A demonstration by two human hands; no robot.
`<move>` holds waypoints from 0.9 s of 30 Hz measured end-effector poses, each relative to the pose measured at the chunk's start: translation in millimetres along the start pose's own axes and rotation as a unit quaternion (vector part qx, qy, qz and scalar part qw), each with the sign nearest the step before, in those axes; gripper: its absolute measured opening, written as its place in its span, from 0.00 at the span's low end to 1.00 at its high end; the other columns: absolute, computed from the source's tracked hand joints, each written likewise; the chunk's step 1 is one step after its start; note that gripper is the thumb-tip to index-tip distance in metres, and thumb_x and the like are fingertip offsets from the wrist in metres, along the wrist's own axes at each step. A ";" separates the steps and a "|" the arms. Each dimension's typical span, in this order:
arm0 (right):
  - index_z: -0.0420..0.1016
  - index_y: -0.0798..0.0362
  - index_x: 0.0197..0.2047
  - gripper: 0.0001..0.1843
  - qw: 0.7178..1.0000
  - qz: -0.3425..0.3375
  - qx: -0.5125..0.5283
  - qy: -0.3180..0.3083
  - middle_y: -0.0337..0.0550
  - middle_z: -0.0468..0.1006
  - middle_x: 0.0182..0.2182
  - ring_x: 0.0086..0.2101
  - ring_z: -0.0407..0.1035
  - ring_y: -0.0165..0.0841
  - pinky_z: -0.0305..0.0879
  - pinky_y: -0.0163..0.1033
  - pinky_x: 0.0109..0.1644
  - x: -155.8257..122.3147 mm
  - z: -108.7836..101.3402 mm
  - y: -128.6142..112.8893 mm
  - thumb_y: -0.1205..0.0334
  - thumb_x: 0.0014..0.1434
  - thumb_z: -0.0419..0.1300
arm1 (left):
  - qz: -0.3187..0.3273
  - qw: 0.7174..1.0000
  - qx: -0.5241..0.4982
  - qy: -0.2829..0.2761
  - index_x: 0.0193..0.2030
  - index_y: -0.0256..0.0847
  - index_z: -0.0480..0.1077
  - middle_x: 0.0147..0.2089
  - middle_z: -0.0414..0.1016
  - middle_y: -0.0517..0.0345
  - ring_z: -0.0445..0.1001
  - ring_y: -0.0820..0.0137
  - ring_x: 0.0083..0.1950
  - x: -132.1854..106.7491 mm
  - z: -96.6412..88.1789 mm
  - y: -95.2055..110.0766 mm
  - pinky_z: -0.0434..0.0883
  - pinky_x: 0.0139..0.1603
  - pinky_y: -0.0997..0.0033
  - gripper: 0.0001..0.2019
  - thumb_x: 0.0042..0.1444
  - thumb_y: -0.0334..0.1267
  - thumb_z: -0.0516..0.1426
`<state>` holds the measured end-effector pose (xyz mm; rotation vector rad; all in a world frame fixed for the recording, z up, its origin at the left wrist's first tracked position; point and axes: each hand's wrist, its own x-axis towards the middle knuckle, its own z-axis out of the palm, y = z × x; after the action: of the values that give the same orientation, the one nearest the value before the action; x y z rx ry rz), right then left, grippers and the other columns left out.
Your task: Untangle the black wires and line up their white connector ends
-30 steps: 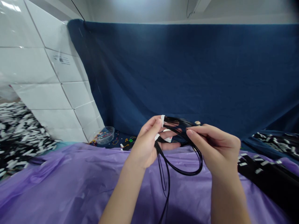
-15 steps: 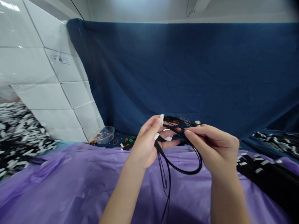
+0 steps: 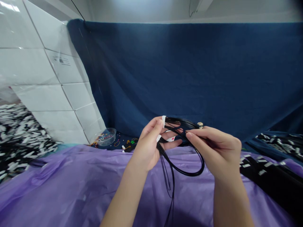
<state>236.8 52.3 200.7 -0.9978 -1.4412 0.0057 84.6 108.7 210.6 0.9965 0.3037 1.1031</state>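
Observation:
My left hand [image 3: 150,142] grips a wiring harness of thin black wires [image 3: 187,171]. Its thumb presses near a white connector [image 3: 163,121] at the end of the bundle, and a second white connector [image 3: 158,137] pokes out by the palm. To the right, my right hand [image 3: 213,145] pinches the same wires between thumb and forefinger. Between the hands the harness bends in a loop, with loose ends hanging down past my left wrist. A white tag with a red mark [image 3: 170,138] sits among the wires. The fingertips behind the bundle are partly hidden.
Purple sheeting [image 3: 94,186] covers the surface before me. Black wires with white connectors pile up at left [image 3: 26,138] and lie in a bundle at right [image 3: 272,179]. A clear plastic bowl [image 3: 107,137] stands near stacked white boxes [image 3: 54,97]. A blue cloth [image 3: 189,69] hangs behind.
Both hands keep their hold and have hardly moved. The hanging wire ends have swung slightly to the right.

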 end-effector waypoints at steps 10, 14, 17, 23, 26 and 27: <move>0.81 0.55 0.32 0.06 0.994 0.108 0.020 0.010 0.39 0.73 0.20 0.20 0.60 0.24 0.54 0.31 0.22 -0.8 7.2 -3.1 0.61 0.55 0.65 | 0.018 0.999 0.029 -0.018 0.41 0.42 0.67 0.43 0.78 0.54 0.77 0.60 0.49 -0.1 -0.8 -0.7 0.78 0.45 0.54 0.08 0.60 0.42 0.57; 0.80 0.54 0.33 0.06 0.996 0.089 -0.009 0.004 0.41 0.77 0.26 0.25 0.67 0.28 0.60 0.33 0.26 -1.5 7.9 -4.6 0.60 0.56 0.64 | 0.003 0.999 0.050 -0.012 0.40 0.41 0.68 0.43 0.77 0.54 0.77 0.61 0.48 -1.1 -1.0 1.7 0.77 0.46 0.55 0.08 0.59 0.43 0.58; 0.80 0.54 0.33 0.06 0.997 0.051 -0.061 0.016 0.40 0.76 0.25 0.25 0.66 0.27 0.60 0.33 0.26 -1.6 9.1 -5.9 0.60 0.56 0.64 | -0.011 0.997 0.072 -0.008 0.39 0.41 0.69 0.43 0.76 0.55 0.77 0.63 0.47 -1.9 -0.4 2.1 0.78 0.43 0.58 0.08 0.59 0.43 0.58; 0.74 0.55 0.25 0.11 0.987 -0.024 -0.158 0.016 0.33 0.64 0.17 0.20 0.56 0.22 0.53 0.32 0.25 -0.7 10.9 -4.6 0.61 0.58 0.62 | -0.045 0.994 0.096 -0.017 0.39 0.43 0.69 0.41 0.73 0.60 0.78 0.66 0.40 -2.1 2.0 -0.1 0.79 0.36 0.63 0.08 0.58 0.44 0.59; 0.73 0.55 0.27 0.11 0.985 -0.042 -0.167 -0.014 0.33 0.64 0.18 0.20 0.56 0.21 0.52 0.31 0.26 -1.8 10.8 -3.8 0.63 0.60 0.60 | -0.052 0.993 0.105 -0.021 0.39 0.43 0.69 0.38 0.71 0.61 0.78 0.67 0.37 -1.7 3.0 -0.9 0.78 0.34 0.64 0.08 0.58 0.44 0.59; 0.73 0.55 0.27 0.11 0.984 -0.043 -0.172 -0.020 0.32 0.64 0.18 0.20 0.56 0.21 0.51 0.31 0.26 -2.3 10.7 -3.7 0.63 0.61 0.60 | -0.054 0.992 0.109 -0.020 0.39 0.43 0.69 0.37 0.70 0.61 0.78 0.67 0.36 -1.6 3.2 -1.0 0.78 0.34 0.65 0.08 0.58 0.45 0.59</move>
<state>225.6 54.7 199.0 -1.2198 -1.5533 -0.2971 86.6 105.6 211.2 1.1801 0.4475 0.9651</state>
